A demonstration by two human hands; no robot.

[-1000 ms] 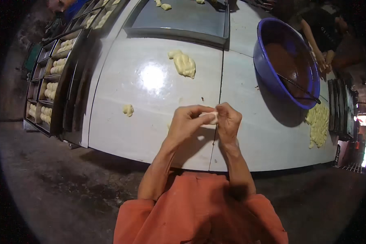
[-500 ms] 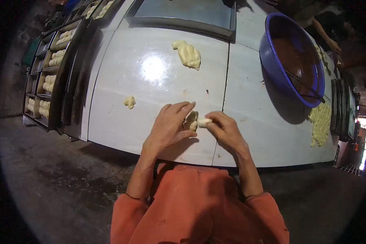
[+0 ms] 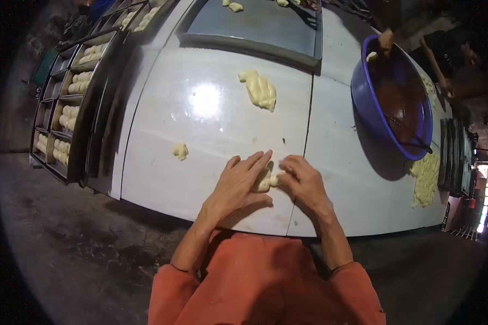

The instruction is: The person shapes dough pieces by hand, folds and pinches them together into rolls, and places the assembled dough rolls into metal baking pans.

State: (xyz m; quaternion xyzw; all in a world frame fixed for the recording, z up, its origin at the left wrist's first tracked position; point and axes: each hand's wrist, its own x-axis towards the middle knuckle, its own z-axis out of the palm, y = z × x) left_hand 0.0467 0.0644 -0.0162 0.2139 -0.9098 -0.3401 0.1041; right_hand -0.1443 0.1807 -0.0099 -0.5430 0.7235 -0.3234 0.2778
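A small piece of pale dough lies at the near part of the white table, partly hidden by both hands. My left hand curves around its left side, fingers long and thumb apart, with the dough between them. On the other side, my right hand has its fingers bent together and pinches the right end of the dough. A lump of dough rests to the left of my hands. Farther off lies a larger dough piece with several rolls side by side.
A grey metal tray with bits of dough stands at the far side. To the right, a purple basin holds brown contents and a rod; another person's hand reaches over it. Flattened dough lies beyond. Sectioned pans with dough rolls stand left.
The view has shifted, so the table sits lower. My right hand has moved in closer over the dough's end. Another person's hand has appeared over the basin, and dough bits show in the tray.
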